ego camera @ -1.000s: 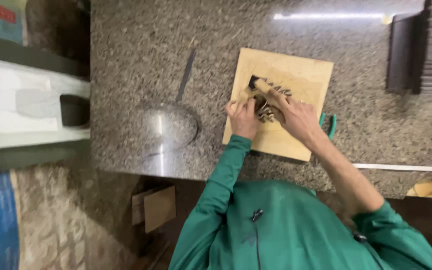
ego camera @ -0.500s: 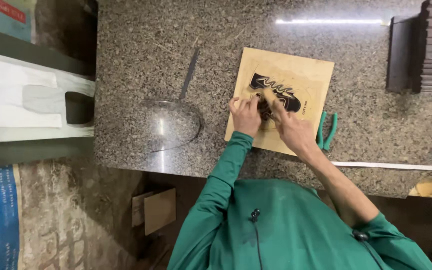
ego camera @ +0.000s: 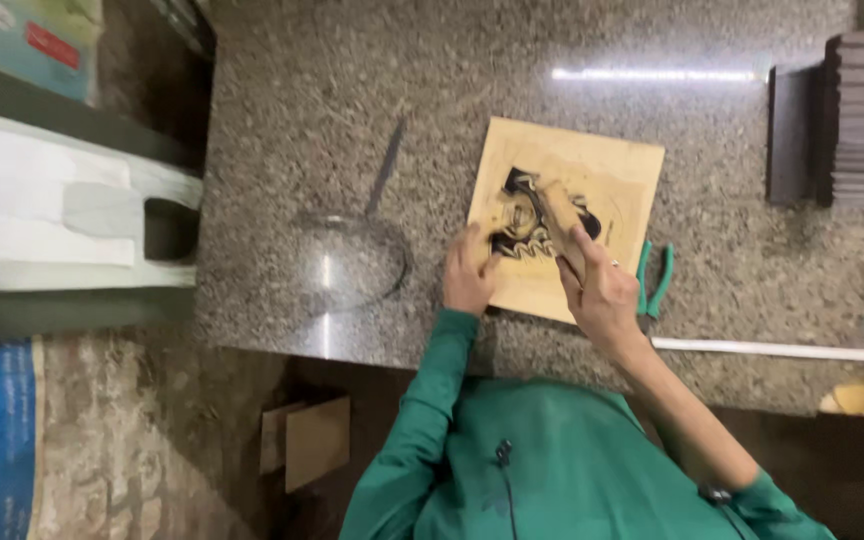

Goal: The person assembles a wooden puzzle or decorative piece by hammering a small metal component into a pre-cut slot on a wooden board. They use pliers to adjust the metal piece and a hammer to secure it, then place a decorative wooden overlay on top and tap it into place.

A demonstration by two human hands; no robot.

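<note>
A pale wooden board (ego camera: 612, 165) lies on the speckled granite counter (ego camera: 352, 90). Dark curled pieces (ego camera: 514, 215) sit on the board's near left part. My left hand (ego camera: 467, 275) rests at the board's left edge, fingertips touching the dark pieces. My right hand (ego camera: 600, 292) grips a tan wooden-handled tool (ego camera: 560, 215) whose far end lies over the dark pieces. Green sleeves cover both arms.
A round metal strainer (ego camera: 352, 262) with a long handle lies left of the board. Green-handled pliers (ego camera: 654, 282) lie at the board's right edge, beside a white rod (ego camera: 772, 350). Stacked dark tiles (ego camera: 852, 120) stand far right. A white plastic chair (ego camera: 52, 210) is off the counter's left.
The view has shifted right and closer. My left hand has slid from the dark pieces to the board's left edge. My right hand has drawn back toward me, with the tool laid over the pieces.
</note>
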